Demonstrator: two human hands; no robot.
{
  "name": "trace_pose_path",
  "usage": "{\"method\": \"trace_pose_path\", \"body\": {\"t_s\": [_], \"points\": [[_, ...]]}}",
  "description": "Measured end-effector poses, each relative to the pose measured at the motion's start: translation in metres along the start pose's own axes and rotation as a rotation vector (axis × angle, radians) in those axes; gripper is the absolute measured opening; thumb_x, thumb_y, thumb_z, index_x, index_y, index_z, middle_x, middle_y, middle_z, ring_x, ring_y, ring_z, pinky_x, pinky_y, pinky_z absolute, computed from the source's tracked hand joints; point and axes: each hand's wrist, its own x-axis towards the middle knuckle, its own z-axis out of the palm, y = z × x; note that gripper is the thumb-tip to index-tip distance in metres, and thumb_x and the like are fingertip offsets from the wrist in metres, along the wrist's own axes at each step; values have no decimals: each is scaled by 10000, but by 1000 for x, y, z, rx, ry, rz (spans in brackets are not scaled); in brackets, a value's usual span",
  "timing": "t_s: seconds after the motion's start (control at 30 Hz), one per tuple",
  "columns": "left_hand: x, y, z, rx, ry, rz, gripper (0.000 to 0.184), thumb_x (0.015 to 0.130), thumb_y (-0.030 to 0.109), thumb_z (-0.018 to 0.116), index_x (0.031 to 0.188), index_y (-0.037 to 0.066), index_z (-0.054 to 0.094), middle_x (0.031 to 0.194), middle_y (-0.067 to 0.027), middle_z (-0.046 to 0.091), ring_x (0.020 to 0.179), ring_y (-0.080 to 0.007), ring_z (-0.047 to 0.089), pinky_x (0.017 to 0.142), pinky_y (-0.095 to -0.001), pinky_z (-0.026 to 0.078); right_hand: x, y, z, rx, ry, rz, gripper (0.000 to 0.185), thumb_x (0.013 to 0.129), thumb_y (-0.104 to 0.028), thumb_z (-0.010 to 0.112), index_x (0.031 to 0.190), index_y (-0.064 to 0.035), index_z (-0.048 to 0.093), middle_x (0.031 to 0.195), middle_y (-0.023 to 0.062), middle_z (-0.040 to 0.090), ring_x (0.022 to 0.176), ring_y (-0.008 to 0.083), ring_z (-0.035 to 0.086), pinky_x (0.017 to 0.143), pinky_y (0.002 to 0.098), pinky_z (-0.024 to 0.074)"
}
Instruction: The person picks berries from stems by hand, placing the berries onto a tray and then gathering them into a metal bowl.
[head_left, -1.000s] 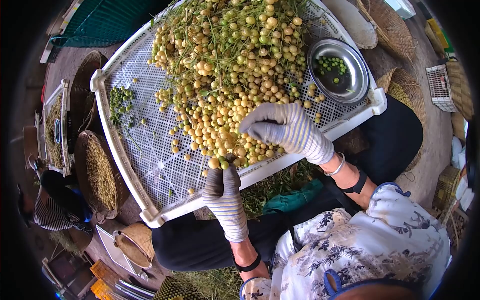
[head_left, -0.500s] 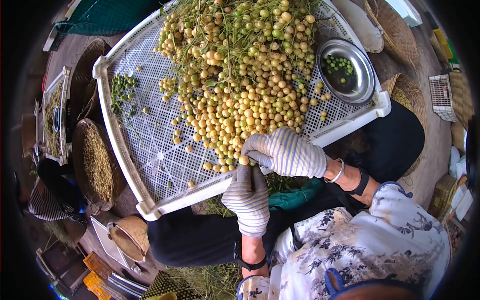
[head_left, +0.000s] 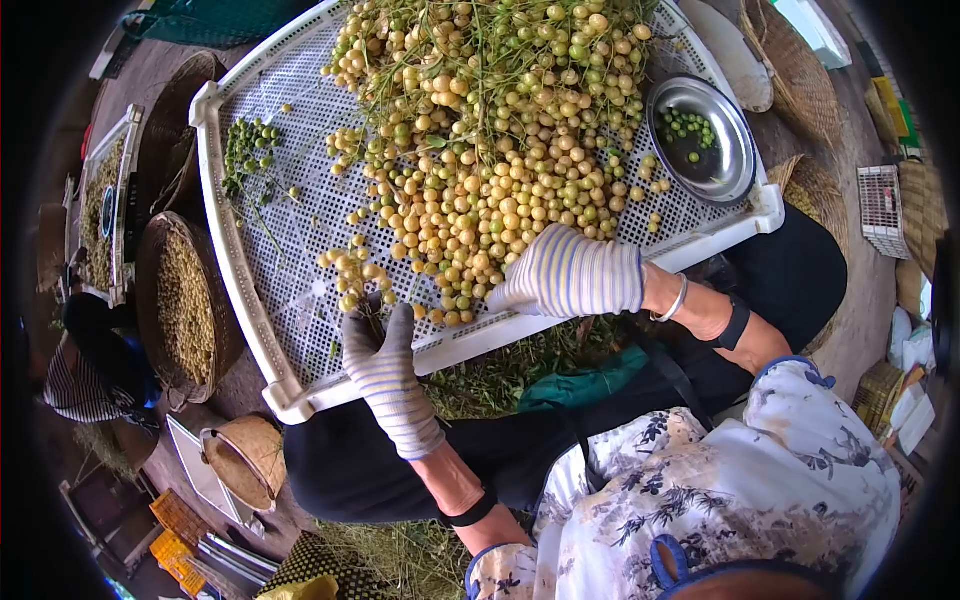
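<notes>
A heap of small round yellow fruits (head_left: 500,205) on thin green stems lies on the white perforated tray (head_left: 290,215). At the tray's near rim, my gloved left hand (head_left: 388,375) has its thumb and fingers around the dark stems of a small bunch of yellow fruits (head_left: 355,275), which rests at the left of the heap. My right hand (head_left: 578,275), in the same striped glove, is at the heap's near edge. Its fingers are bent together and pointing left; whatever is between the fingertips is hidden.
A steel bowl (head_left: 703,140) with several green fruits stands on the tray's right. Green fruits on stems (head_left: 248,150) lie at its left. On the floor are a basket of yellow fruits (head_left: 185,310) and a tipped bucket (head_left: 245,460). Another person (head_left: 95,375) sits at far left.
My left hand has moved left along the tray rim, away from my right hand, and a small fruit bunch now lies at its fingertips. My right hand has shifted slightly up.
</notes>
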Motion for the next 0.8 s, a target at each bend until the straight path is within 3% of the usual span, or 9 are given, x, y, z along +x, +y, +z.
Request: {"method": "trace_pose_path", "body": {"t_s": [0.03, 0.13, 0.23, 0.37, 0.4, 0.53, 0.6, 0.73, 0.8], "points": [[1, 0, 3, 43, -13, 31, 335, 811, 9, 690, 1131, -18, 595, 936, -21, 624, 766, -78, 549, 698, -228, 473, -1, -4, 6, -222, -28, -35, 221, 861, -194, 531, 1046, -153, 643, 536, 64, 527, 456, 236, 549, 407, 386, 408], [9, -8, 14, 346, -4, 227, 381, 757, -64, 686, 1124, -49, 586, 963, -98, 672, 880, -162, 618, 825, -302, 498, -4, 2, 4, -465, 62, -181, 195, 861, -222, 509, 985, -140, 636, 487, 61, 464, 401, 218, 497, 364, 390, 344], [24, -21, 24, 604, -26, 432, 400, 730, -79, 706, 1108, -8, 594, 990, -91, 670, 909, -182, 628, 841, -314, 506, 2, 5, 5, -387, 25, -213, 157, 860, -214, 500, 907, -126, 621, 468, 64, 429, 381, 215, 463, 358, 383, 315], [25, 0, 45, 976, -28, 315, 395, 784, 121, 754, 1138, 8, 620, 1030, -140, 702, 930, -251, 683, 823, -336, 519, 3, 3, 1, -163, 6, -92, 124, 878, -234, 550, 904, -139, 626, 475, 75, 448, 394, 232, 489, 371, 388, 349], [26, -1, 44, 970, -46, 311, 393, 786, 122, 754, 1139, 7, 625, 1022, -141, 704, 924, -250, 685, 819, -336, 520, 2, 3, 0, -74, 1, -40, 121, 882, -239, 564, 912, -143, 632, 482, 77, 462, 401, 234, 499, 377, 388, 363], [33, -14, 31, 848, -77, 350, 368, 802, 99, 735, 1144, -3, 644, 1000, -157, 706, 896, -239, 686, 801, -329, 526, -39, 19, -19, 288, 489, 156, 198, 848, -239, 678, 1020, -145, 653, 604, 64, 615, 462, 196, 572, 463, 331, 465], [35, -17, 25, 726, -99, 365, 332, 796, 111, 734, 1102, 5, 665, 978, -165, 703, 861, -281, 694, 777, -356, 538, -70, 24, -48, 220, 557, 512, 193, 873, -260, 644, 1007, -121, 656, 711, 101, 676, 587, 250, 649, 557, 365, 504], [17, 10, 28, 213, -171, 143, 294, 890, 77, 654, 1138, -75, 612, 953, -131, 703, 827, -148, 642, 757, -262, 510, -133, 77, -50, 136, 928, 853, 215, 863, -199, 653, 1038, -73, 660, 841, 108, 683, 734, 269, 663, 653, 346, 519], [5, 30, 28, 114, -207, 47, 290, 893, 94, 646, 1137, -61, 618, 890, -68, 681, 753, -106, 606, 686, -229, 489, -149, 98, -54, -479, 811, 733, 221, 855, -206, 664, 1021, -61, 670, 904, 120, 679, 807, 265, 662, 706, 353, 522]]}}
